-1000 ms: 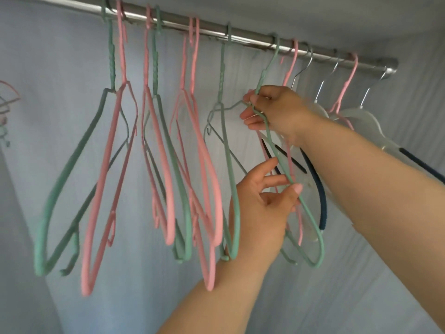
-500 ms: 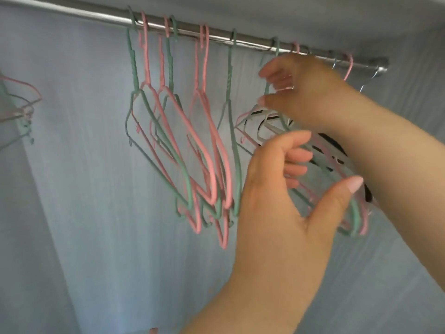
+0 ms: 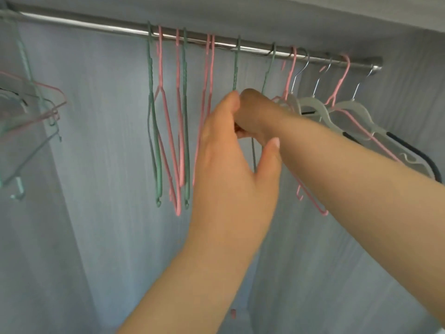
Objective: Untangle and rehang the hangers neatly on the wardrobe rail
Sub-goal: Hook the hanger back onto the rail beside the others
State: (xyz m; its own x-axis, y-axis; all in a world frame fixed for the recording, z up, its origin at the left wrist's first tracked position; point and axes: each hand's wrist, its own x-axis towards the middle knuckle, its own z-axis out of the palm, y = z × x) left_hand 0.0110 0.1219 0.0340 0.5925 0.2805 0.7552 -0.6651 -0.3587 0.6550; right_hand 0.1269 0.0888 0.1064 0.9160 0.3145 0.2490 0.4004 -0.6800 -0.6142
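A pale blue-grey back panel [image 3: 108, 213] fills the wardrobe, and a metal rail [image 3: 96, 24] slants across its top. Two bare forearms reach up from below and from the right, meeting just beneath the rail's middle. The right hand [image 3: 255, 116] is curled into a loose fist, apparently round the neck of one green hanger [image 3: 269, 66], whose hook sits on the rail above it and whose wire emerges below. The left hand [image 3: 231, 150] cups against it, thumb out; its fingers are hidden, so whether it holds anything cannot be told. On the rail hang four green hangers [image 3: 150, 75], five or six pink hangers [image 3: 160, 63] (one pair overlaps too closely to separate), and three grey plastic hangers [image 3: 311, 104] with silver hooks at the right end. A blurred bunch [image 3: 51, 112] of hangers at far left is uncountable. The thin coated-wire hangers look light, stiff and slightly springy, with a grippy coating likely to snag neighbours; the neck just under the hook seems the best place to hold.
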